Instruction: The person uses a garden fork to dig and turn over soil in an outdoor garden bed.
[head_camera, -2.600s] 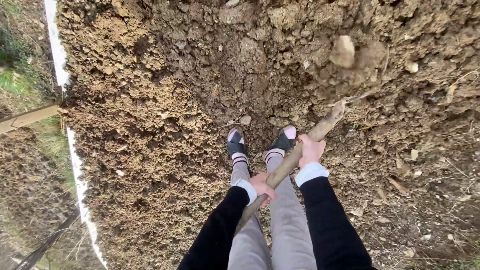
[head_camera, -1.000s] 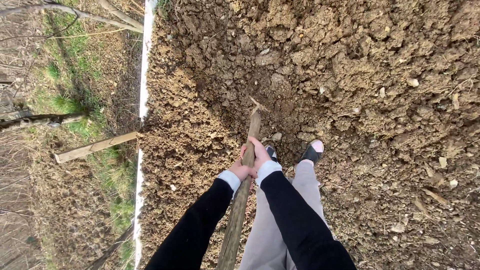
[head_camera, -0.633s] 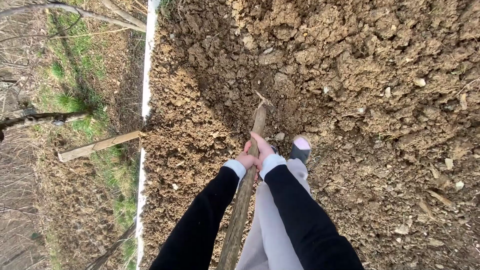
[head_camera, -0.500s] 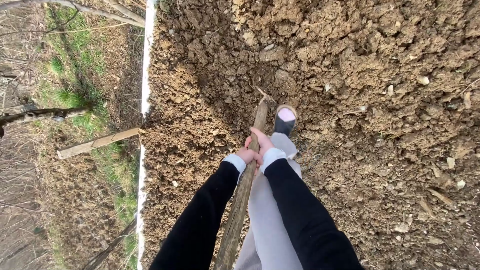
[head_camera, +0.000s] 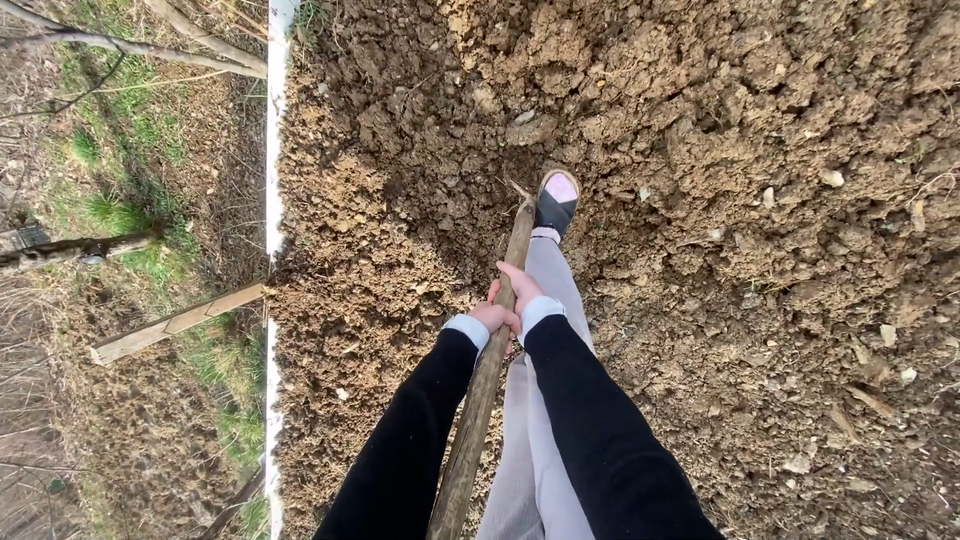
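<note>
Soil (head_camera: 720, 200) fills most of the view: brown, clumped, turned earth with pale stones scattered through it, looser and darker in the trench near centre. White edging strip (head_camera: 270, 150) runs down the left border of the plot. Beyond it, grass (head_camera: 120, 210), bare branches, and a wooden plank (head_camera: 175, 322) lying at an angle, one end near the strip.

Wooden handle (head_camera: 480, 390) of a digging tool runs from bottom centre up to the soil. Its head is buried or hidden at the top end; blade shape cannot be told. Shoe (head_camera: 556, 203), black with a pale toe, is planted just beside the handle's top end, apparently pressing on the tool's head.

Left hand (head_camera: 492, 317) is wrapped closed round the handle, knuckles up. Right hand (head_camera: 520, 288) is closed round the same handle just above it, the two touching. Black sleeves, white cuffs, grey trousers.

Judgement on doing the step well: keep the handle near upright while the foot bears down, so weight goes straight into the ground and not sideways. Both grips sit close together and high, fine for steadying. For levering, spreading the hands along the shaft would likely give more control. Watch footing on loose clods.
</note>
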